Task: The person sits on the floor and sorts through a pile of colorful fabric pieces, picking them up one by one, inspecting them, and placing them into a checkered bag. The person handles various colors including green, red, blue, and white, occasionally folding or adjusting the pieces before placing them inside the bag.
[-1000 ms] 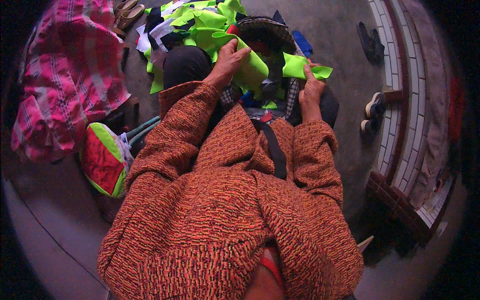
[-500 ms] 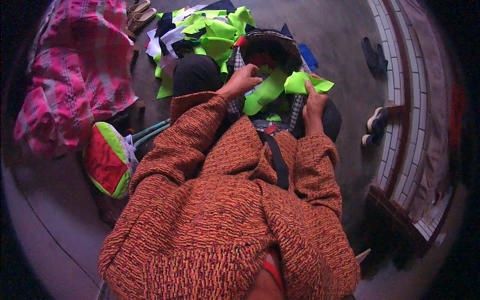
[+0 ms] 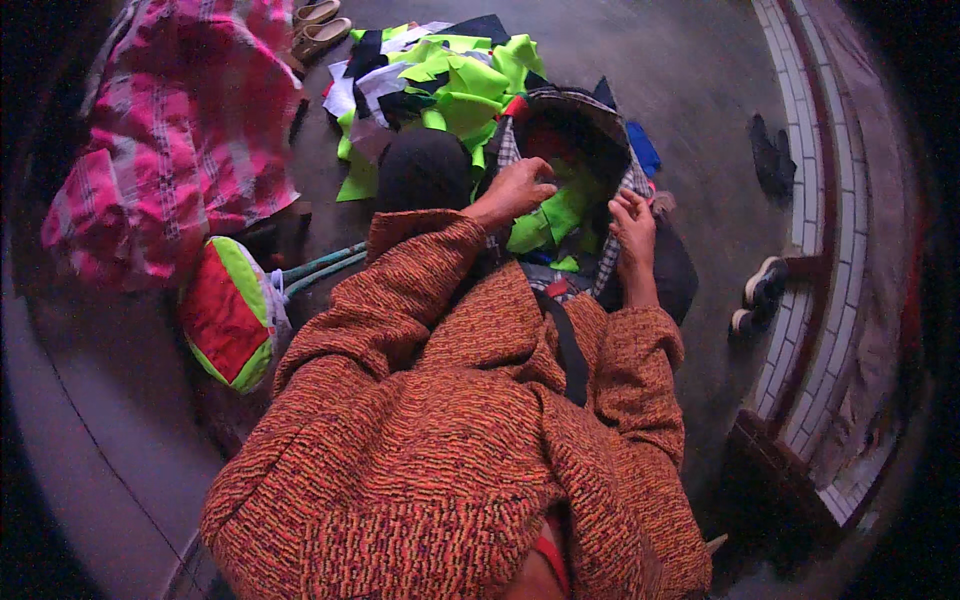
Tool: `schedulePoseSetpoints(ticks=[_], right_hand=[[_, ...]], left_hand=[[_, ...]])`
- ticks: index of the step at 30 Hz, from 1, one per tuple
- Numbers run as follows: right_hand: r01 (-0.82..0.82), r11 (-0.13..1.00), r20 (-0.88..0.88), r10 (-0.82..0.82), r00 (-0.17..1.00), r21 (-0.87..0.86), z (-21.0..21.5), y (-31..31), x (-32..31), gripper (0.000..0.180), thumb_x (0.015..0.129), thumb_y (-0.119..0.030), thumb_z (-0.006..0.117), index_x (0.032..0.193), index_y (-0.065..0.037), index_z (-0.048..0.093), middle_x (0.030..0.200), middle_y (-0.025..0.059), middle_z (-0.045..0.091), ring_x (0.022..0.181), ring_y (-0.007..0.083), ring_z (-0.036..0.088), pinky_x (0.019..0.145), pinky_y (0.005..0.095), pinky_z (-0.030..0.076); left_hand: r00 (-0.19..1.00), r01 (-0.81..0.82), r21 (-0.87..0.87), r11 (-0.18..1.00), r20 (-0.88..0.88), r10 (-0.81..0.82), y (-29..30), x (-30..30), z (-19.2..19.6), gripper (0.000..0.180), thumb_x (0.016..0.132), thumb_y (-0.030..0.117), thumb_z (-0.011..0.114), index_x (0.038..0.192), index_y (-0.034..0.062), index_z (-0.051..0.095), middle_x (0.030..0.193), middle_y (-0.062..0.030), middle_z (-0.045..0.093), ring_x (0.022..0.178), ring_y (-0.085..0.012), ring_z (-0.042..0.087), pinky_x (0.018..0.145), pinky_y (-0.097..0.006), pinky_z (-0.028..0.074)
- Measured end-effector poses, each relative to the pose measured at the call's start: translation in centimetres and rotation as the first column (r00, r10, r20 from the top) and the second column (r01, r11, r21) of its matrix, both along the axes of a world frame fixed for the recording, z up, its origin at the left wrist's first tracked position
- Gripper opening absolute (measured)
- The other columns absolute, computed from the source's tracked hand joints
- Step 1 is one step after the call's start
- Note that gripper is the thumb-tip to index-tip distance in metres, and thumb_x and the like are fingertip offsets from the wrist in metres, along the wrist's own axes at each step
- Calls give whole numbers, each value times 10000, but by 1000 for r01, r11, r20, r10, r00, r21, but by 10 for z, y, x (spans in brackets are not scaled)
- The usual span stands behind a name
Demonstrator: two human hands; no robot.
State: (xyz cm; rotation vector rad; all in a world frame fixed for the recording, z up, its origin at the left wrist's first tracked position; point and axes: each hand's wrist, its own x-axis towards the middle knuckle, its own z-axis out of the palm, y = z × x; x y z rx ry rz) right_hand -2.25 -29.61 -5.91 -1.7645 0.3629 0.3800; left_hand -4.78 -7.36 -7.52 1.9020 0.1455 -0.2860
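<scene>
A bag with a black-and-white checked rim (image 3: 606,262) stands with its mouth wide between my knees. Bright green cloth pieces (image 3: 545,222) lie inside it, partly in shadow. My left hand (image 3: 520,190) is at the bag's left rim, fingers curled closed; what they hold, if anything, is hidden. Beside the right rim, my right hand (image 3: 634,232) is raised with bent fingers slightly apart, and no cloth piece shows in it. A dark strap (image 3: 570,355) runs from the bag toward my chest.
Beyond my left knee lies a heap of green, black and white cloth scraps (image 3: 460,90). To the left are pink checked cloth (image 3: 170,150) and a red-and-green stuffed piece (image 3: 228,312). Shoes (image 3: 762,295) stand by the tiled edge (image 3: 838,240) at the right. A blue item (image 3: 642,148) lies behind the bag.
The green cloth piece that my right hand held is out of that hand, and green cloth lies lower in the bag. The whole view has shifted slightly.
</scene>
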Motion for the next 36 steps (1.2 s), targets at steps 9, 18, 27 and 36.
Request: schedulePoseSetpoints(ticks=[9, 18, 27, 36], right_hand=[[-87, 996, -16, 86, 996, -22, 4, 3, -6, 399, 763, -155, 653, 1130, -65, 525, 1068, 99, 555, 937, 167, 538, 738, 271, 446], [-198, 980, -55, 197, 979, 2, 5, 16, -6, 311, 799, -141, 615, 1090, -56, 548, 998, 60, 586, 870, 121, 550, 707, 256, 466], [-223, 967, -154, 241, 958, 122, 7, 25, -11, 277, 831, -175, 588, 1074, -55, 535, 927, 33, 608, 780, 107, 583, 637, 222, 447], [-272, 949, -189, 300, 935, 157, 14, 34, -10, 266, 835, -183, 585, 1057, -48, 531, 905, 47, 613, 739, 97, 577, 626, 209, 442]], left_hand=[[933, -255, -152, 955, 219, 284, 65, 34, 76, 341, 760, 123, 645, 1067, 10, 548, 1028, -104, 584, 949, -193, 566, 806, -311, 470], [965, -263, 547, 795, 144, 220, 169, 88, -25, 543, 643, 331, 724, 1058, 27, 550, 1071, -167, 561, 985, -316, 547, 847, -377, 436], [995, 12, 852, 524, -65, 82, 163, 81, -94, 459, 663, 371, 685, 1001, 98, 538, 1056, -106, 566, 974, -270, 543, 789, -521, 347], [999, -51, 729, 683, 26, 47, 185, 55, -105, 297, 703, 326, 551, 887, 103, 616, 844, -145, 627, 845, -302, 597, 714, -477, 397]])
